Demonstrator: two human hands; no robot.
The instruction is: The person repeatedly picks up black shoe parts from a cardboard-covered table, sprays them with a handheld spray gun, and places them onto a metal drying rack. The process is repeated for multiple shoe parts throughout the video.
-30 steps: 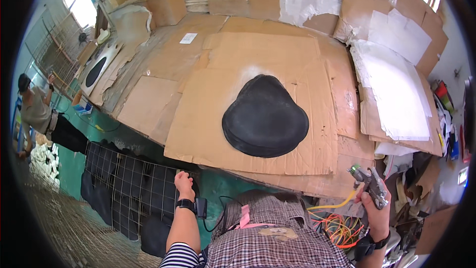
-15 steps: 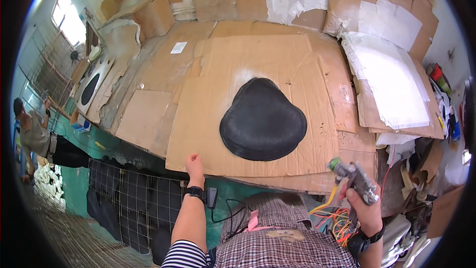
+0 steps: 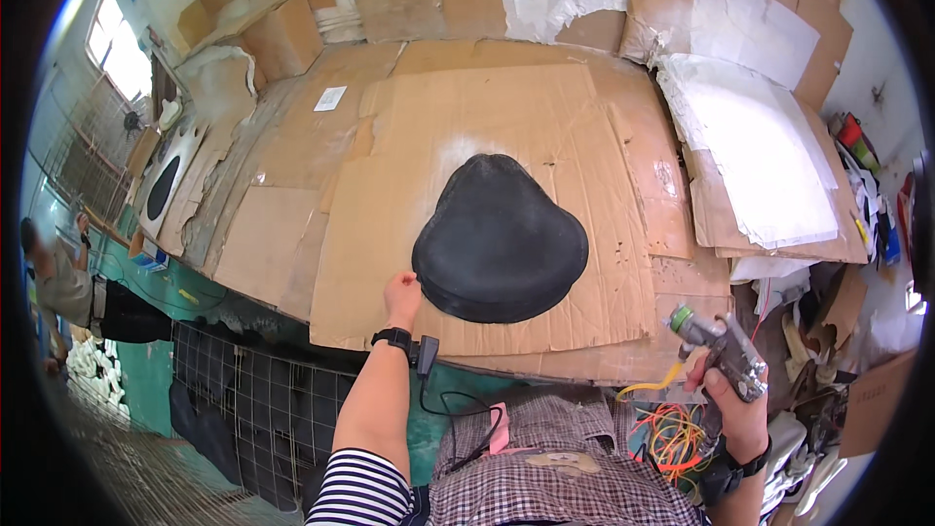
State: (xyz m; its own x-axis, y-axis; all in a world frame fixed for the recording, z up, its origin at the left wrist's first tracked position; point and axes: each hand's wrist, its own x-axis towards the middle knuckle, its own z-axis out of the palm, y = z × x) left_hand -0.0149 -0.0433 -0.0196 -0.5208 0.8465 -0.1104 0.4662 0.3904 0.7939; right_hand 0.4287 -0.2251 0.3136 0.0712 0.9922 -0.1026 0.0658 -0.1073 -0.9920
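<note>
A black, three-lobed seat-shaped pad point(image 3: 502, 239) lies on a cardboard sheet point(image 3: 375, 234), its narrow lobe pointing away from me. At the pad's near left rim is my left hand point(image 3: 401, 300), fingers curled together, touching it or almost so. I cannot make out what, if anything, is between those fingertips. My right hand point(image 3: 737, 407) is wrapped round a metal spray gun point(image 3: 732, 358) with a green ring at its front. It is held off the table's near right edge, with a yellow hose point(image 3: 654, 385) beside it.
White-covered cardboard point(image 3: 765, 156) stands at the right of the table. Tangled orange and yellow hoses point(image 3: 682, 436) hang below. A wire rack point(image 3: 263, 409) with dark pieces is at the lower left. Another person point(image 3: 63, 278) stands at far left.
My left hand has moved forward and right to the pad's rim. The right hand, still holding the spray gun, has shifted slightly right. The whole view has swung a little.
</note>
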